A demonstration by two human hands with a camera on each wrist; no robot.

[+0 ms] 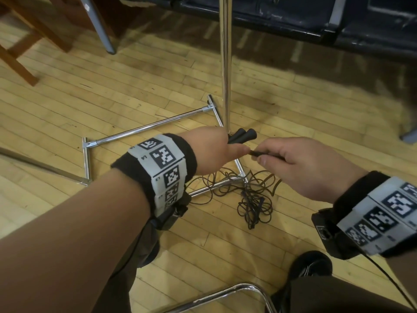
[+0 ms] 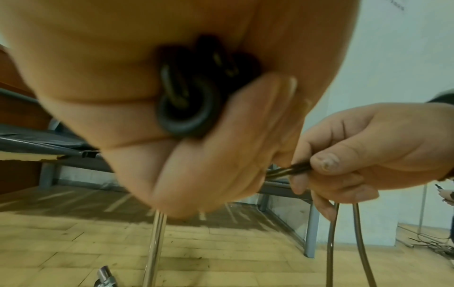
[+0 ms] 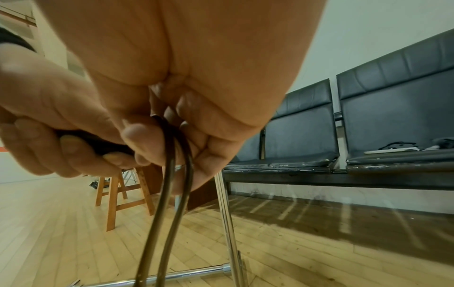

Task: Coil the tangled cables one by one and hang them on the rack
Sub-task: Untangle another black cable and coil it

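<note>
- Cables (image 1: 252,199) lie in a dark tangle on the wooden floor (image 1: 112,98), just beside the chrome base bars of the rack (image 1: 149,127) and partly across one of them.
- Your left hand (image 1: 212,152) is curled round a bundle of black handles (image 1: 242,136); their flared ends stick out past your fingers, close to the rack's upright pole (image 1: 225,64).
- In the left wrist view the round butt ends of those handles (image 2: 191,101) sit inside your closed palm, blurred.
- Your right hand (image 1: 300,168) pinches a dark length of cord (image 1: 259,152) between thumb and fingers, right at the tip of your left thumb.
- From the right wrist view, two strands of that cord (image 3: 172,174) loop over your fingers (image 3: 145,136) and hang down toward the floor.
- Whether those strands run into the pile on the floor, you cannot tell from these views.
- Both hands hover close together above the rack's base, nearly touching.
- Both wrists carry black bands with printed square markers (image 1: 167,166).
- A row of dark padded seats (image 3: 368,116) stands along the wall behind the rack.
- A wooden stool (image 3: 123,198) stands off to the left.
- A curved chrome tube (image 1: 237,292) and a dark shoe (image 1: 311,263) show at the lower edge of the head view.
</note>
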